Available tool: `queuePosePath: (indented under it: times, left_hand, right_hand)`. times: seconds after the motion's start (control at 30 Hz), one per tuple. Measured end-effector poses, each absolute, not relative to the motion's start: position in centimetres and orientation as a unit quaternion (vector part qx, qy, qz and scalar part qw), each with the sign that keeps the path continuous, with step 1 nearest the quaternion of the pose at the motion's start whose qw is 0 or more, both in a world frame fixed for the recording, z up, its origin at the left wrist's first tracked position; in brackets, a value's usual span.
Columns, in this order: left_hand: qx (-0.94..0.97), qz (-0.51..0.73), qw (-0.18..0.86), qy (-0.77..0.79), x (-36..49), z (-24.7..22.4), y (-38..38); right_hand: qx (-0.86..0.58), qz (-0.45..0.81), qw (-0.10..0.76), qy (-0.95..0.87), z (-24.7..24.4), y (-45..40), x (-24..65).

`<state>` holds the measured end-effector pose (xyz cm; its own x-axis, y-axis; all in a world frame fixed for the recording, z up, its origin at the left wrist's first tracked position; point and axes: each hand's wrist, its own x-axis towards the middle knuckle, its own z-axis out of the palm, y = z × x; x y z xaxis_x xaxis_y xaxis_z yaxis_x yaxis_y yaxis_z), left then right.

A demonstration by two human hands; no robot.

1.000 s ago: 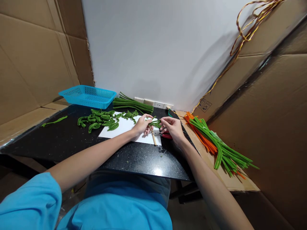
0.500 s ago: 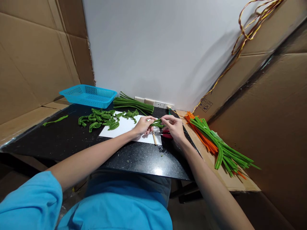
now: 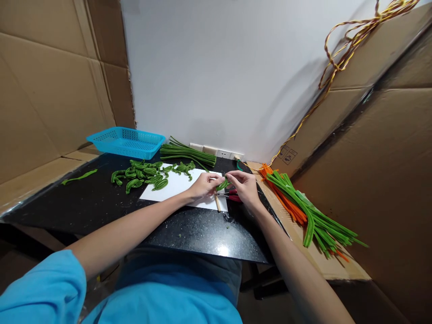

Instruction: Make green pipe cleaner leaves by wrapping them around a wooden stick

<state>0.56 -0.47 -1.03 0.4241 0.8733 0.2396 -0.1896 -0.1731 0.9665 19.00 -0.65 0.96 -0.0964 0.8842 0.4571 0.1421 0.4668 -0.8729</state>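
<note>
Between my two hands is a looped piece of green pipe cleaner (image 3: pixel 222 184), held just above a white sheet of paper (image 3: pixel 182 190). My left hand (image 3: pixel 204 185) pinches its left side with thumb and fingers. At the other end, the fingertips of my right hand (image 3: pixel 245 185) are closed on its upper right part. Below the hands lie a short wooden stick (image 3: pixel 218 203) and red-handled pliers (image 3: pixel 233 195), partly covered by my right hand. A pile of looped and twisted green pipe cleaner pieces (image 3: pixel 138 173) lies left of my hands, partly on the paper.
A blue plastic basket (image 3: pixel 126 143) stands at the back left. Dark green straight pipe cleaners (image 3: pixel 189 154) lie by the wall sockets (image 3: pixel 224 154). Bright green (image 3: pixel 313 211) and orange pipe cleaners (image 3: pixel 286 202) rest on cardboard to the right. Twisted yellow wire (image 3: pixel 305 119) runs up the right side.
The view has tipped slightly, so everything sits a little lower. Both hands still grip the green piece, which has turned a little between the fingers.
</note>
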Motion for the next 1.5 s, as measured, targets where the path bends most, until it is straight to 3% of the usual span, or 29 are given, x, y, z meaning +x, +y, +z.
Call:
queuePosePath:
  times: [0.97, 1.5]
  left_hand:
    - [0.561, 0.471, 0.628, 0.264, 0.2, -1.2, -0.4]
    - [0.621, 0.525, 0.521, 0.260, 1.2, -1.3, -1.2]
  right_hand:
    - [-0.396, 0.416, 0.517, -0.635, 1.0, -1.1, 18.5]
    - [-0.381, 0.402, 0.496, -0.668, 0.7, -0.9, 18.8]
